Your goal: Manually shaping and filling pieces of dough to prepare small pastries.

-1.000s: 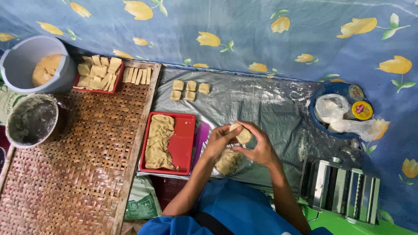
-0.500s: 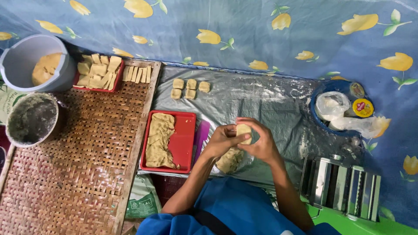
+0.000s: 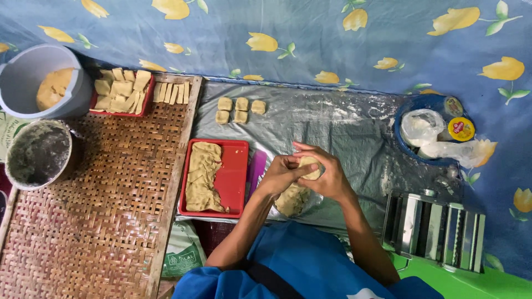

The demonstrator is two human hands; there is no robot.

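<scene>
From the head camera, looking down, the person's left hand (image 3: pixel 281 176) and right hand (image 3: pixel 328 176) meet in the middle, over a grey plastic sheet (image 3: pixel 332 127). Both hands hold one small dough piece (image 3: pixel 310 168) between them. The fingers of each hand are curled in around it and touch it, so both hands are closed on the dough. Just under the hands, on the sheet, lies a bigger lump of dough (image 3: pixel 292 199). To the left of the hands is a red tray (image 3: pixel 237 177) with a long flat strip of dough in it, and a pink stick (image 3: pixel 256 170) lies between the tray and the left hand. Farther away on the sheet sit five small dough squares (image 3: pixel 240 109) in a little group. On the far left is a woven bamboo mat (image 3: pixel 100 221), with a grey bucket (image 3: pixel 22 72) holding dough, a dusty bowl (image 3: pixel 37 153), and a second red tray of cut dough pieces (image 3: pixel 119 91). On the right are a blue bowl (image 3: pixel 421 102) with plastic bags and a metal roller machine (image 3: pixel 435 230), near the person.
</scene>
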